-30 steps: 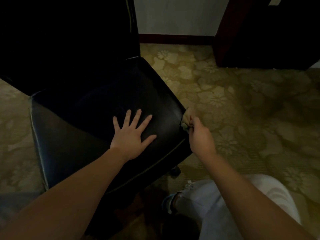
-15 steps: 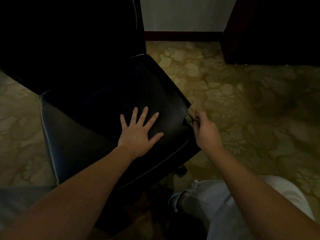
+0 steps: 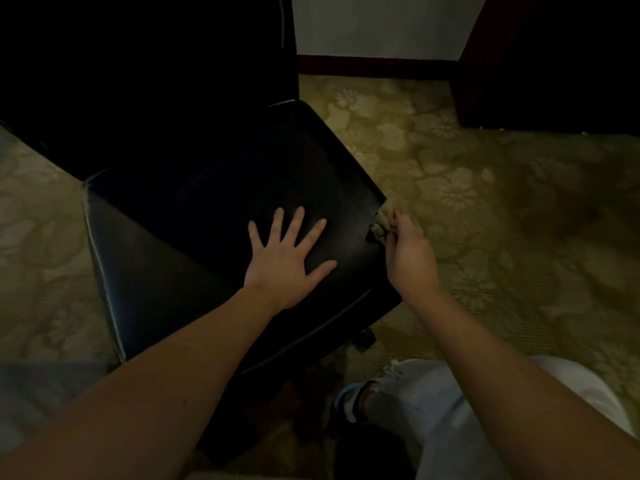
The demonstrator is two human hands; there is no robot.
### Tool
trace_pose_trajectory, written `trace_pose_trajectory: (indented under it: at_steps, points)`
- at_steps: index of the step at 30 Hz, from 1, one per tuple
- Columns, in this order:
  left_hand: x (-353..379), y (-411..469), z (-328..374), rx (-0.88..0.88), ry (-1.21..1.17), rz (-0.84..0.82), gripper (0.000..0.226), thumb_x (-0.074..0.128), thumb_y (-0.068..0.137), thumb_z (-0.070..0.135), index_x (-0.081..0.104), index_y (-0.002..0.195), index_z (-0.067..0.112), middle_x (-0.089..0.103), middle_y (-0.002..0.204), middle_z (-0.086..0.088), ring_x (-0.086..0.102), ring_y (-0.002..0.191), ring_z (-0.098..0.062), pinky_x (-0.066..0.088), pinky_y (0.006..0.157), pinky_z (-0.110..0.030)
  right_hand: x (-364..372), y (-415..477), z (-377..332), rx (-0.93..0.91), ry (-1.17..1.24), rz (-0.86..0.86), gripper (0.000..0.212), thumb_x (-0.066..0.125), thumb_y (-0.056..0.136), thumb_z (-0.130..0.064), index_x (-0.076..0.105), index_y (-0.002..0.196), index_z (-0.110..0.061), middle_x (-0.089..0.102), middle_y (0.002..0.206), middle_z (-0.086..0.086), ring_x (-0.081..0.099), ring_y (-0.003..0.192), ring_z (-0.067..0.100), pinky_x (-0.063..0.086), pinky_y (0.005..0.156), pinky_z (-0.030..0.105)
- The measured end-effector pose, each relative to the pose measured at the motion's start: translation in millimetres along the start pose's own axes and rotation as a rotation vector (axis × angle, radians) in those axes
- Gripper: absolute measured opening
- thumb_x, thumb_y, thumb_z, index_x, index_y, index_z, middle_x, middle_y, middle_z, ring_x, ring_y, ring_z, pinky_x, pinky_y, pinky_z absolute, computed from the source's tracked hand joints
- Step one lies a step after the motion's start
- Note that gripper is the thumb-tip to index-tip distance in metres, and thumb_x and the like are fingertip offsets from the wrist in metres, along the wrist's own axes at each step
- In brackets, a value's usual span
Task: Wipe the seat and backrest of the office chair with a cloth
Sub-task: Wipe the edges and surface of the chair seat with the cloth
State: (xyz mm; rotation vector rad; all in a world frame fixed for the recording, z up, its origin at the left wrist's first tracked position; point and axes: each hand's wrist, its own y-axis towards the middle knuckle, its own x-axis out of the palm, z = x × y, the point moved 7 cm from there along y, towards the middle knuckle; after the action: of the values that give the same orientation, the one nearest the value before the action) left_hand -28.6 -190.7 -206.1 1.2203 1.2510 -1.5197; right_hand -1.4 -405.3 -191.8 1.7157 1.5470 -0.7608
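Note:
The black leather office chair fills the left and middle of the view, its seat (image 3: 214,202) turned corner-on towards me and its dark backrest (image 3: 145,71) rising at the upper left. My left hand (image 3: 285,261) lies flat on the front part of the seat, fingers spread and straight. My right hand (image 3: 408,258) is at the seat's right corner, gripping a small crumpled greenish cloth (image 3: 382,221) against the corner's edge. Most of the cloth is hidden behind my fingers.
Patterned olive carpet (image 3: 485,209) surrounds the chair. A dark wooden furniture piece (image 3: 554,64) stands at the upper right, beside a pale wall with a dark skirting board (image 3: 374,65). My knee in light trousers (image 3: 450,403) is below the right arm. A chair caster (image 3: 363,339) shows under the seat.
The right hand with the cloth has stayed at the seat's right corner, shifting only slightly along the edge. The left hand has stayed flat on the seat. The view has shifted a little.

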Motion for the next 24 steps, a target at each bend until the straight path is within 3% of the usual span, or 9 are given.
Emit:
trace_pose_trajectory:
  at_steps: [3,7,10,14,19,24]
  points:
    - [-0.7,3.0,1.8,-0.017,-0.023,-0.003,0.078,0.005,0.091,0.081,-0.015,0.157,0.046,-0.017,0.17,0.002,-0.016,0.156,-0.033,-0.005,0.119,-0.07,-2.7,4.8,7.8,0.015,0.042,-0.027,0.036,0.047,0.1,-0.014,0.046,0.136,-0.012,0.062,0.123,0.011,0.061,0.107,0.03,0.054,0.083,0.042]
    - [0.3,5.6,4.1,-0.035,-0.019,0.007,0.078,0.003,0.091,0.081,-0.016,0.157,0.045,-0.017,0.17,0.001,-0.016,0.156,-0.033,-0.003,0.119,-0.071,-9.3,-12.9,27.7,0.109,0.09,0.051,0.028,0.048,0.101,-0.014,0.049,0.128,-0.008,0.066,0.112,0.014,0.065,0.094,0.031,0.044,0.068,0.03]
    - [0.9,5.6,4.0,-0.032,-0.002,0.02,0.078,0.0,0.09,0.081,-0.017,0.157,0.044,-0.016,0.17,0.0,-0.014,0.156,-0.034,-0.002,0.119,-0.071,-2.9,-25.0,34.9,0.16,0.085,0.08,0.036,0.047,0.1,-0.019,0.045,0.135,-0.011,0.063,0.117,0.012,0.065,0.093,0.029,0.049,0.07,0.033]
    - [0.8,4.0,3.7,-0.015,-0.015,0.03,0.078,0.001,0.091,0.081,-0.015,0.158,0.043,-0.015,0.171,-0.001,-0.014,0.156,-0.034,-0.002,0.118,-0.072,1.1,-26.7,32.1,0.147,0.082,0.097,0.038,0.048,0.099,-0.015,0.045,0.137,-0.01,0.063,0.117,0.014,0.065,0.092,0.031,0.043,0.069,0.028]
    - [-0.1,6.4,4.8,-0.033,-0.014,0.042,0.079,0.001,0.091,0.081,-0.013,0.158,0.043,-0.013,0.171,-0.001,-0.013,0.156,-0.035,-0.001,0.118,-0.072,-6.2,-4.5,27.8,0.127,0.094,0.034,0.024,0.046,0.1,-0.014,0.051,0.123,-0.008,0.067,0.102,0.015,0.065,0.087,0.035,0.041,0.067,0.03]
    - [-1.1,10.2,7.2,-0.067,-0.023,0.054,0.079,0.002,0.091,0.081,-0.01,0.159,0.042,-0.012,0.171,0.0,-0.011,0.156,-0.035,0.0,0.117,-0.072,-6.0,-2.3,24.7,0.224,0.075,0.111,0.017,0.046,0.1,-0.013,0.053,0.115,-0.009,0.064,0.106,0.015,0.062,0.091,0.03,0.041,0.069,0.03]
